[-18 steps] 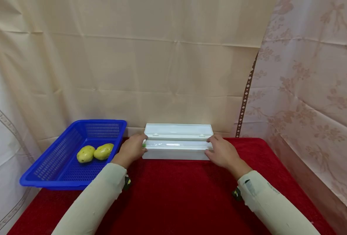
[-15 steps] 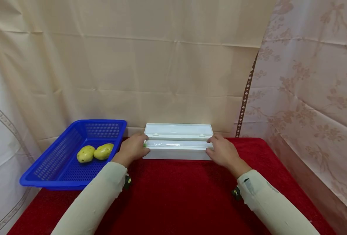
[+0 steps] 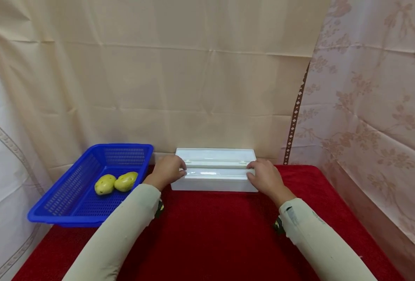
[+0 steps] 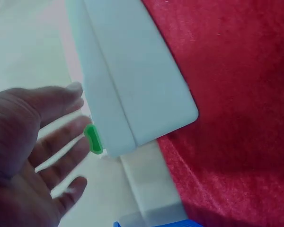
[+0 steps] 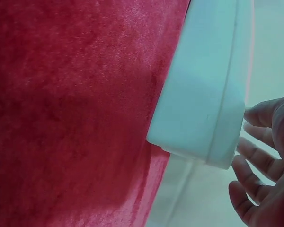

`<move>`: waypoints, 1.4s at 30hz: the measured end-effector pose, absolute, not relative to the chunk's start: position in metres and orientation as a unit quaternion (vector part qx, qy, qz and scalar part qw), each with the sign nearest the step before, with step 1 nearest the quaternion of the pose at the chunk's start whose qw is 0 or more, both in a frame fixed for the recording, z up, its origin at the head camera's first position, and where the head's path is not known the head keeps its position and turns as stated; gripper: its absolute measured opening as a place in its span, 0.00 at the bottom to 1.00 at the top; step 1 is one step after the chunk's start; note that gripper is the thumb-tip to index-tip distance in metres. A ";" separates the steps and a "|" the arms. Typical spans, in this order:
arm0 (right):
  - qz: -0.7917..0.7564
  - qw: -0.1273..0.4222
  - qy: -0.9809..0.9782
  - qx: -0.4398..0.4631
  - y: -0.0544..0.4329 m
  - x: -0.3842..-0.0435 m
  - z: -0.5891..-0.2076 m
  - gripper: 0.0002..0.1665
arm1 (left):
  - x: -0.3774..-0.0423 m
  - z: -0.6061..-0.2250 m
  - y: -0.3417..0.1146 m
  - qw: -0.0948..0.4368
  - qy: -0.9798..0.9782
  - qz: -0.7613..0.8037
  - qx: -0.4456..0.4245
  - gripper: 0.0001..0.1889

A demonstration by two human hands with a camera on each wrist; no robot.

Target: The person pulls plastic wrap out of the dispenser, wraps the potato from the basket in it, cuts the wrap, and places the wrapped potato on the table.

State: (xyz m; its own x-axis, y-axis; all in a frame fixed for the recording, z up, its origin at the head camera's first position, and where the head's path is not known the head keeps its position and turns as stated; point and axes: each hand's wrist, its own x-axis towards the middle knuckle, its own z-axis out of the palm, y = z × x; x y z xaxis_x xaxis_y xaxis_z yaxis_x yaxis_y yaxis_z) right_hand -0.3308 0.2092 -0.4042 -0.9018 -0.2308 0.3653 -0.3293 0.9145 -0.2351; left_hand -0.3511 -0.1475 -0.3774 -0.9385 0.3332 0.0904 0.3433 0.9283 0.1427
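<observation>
A long white dispenser box point(image 3: 214, 185), which looks like a cling film box, stands at the back of the table with its lid point(image 3: 215, 155) tilted back. A shiny clear strip point(image 3: 211, 172) lies along its opening. My left hand point(image 3: 166, 171) is over the box's left end, its thumb and fingertips at the opening. In the left wrist view its fingers are parted beside a green slider point(image 4: 93, 139). At the right end, my right hand point(image 3: 266, 176) has its thumb point(image 5: 260, 113) against the top edge, with loosely bent fingers behind. Whether either hand touches the clear strip is unclear.
To the left, a blue perforated basket point(image 3: 70, 219) holds two yellow-green, potato-like items point(image 3: 105, 184). Red cloth point(image 3: 207, 234) covers the table. A beige curtain point(image 3: 193, 86) hangs close behind the box, and a floral curtain point(image 3: 379, 117) hangs on the right.
My left hand has moved right and its thumb has come up from the box's front face to the opening. My right hand has shifted slightly left. The box has hardly moved.
</observation>
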 end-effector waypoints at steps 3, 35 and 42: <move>0.138 0.162 -0.966 0.144 0.208 -0.334 -0.405 0.11 | -0.355 -0.380 -0.148 0.014 -0.979 -0.095 -0.181 0.08; 0.303 0.140 -0.941 0.054 0.213 -0.350 -0.407 0.13 | -0.371 -0.378 -0.155 0.022 -0.965 -0.145 -0.219 0.07; 0.284 0.157 -0.944 0.062 0.215 -0.349 -0.405 0.12 | -0.372 -0.377 -0.157 0.109 -0.964 -0.066 -0.231 0.04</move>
State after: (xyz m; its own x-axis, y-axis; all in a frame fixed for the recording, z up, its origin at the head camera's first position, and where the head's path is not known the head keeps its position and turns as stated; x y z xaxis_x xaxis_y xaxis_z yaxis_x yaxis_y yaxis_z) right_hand -0.3494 0.2148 -0.4046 -0.9431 -0.0270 0.3315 -0.2053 0.8314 -0.5163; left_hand -0.3716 -0.1572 -0.3767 -0.8690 0.4322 0.2411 0.4608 0.8842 0.0758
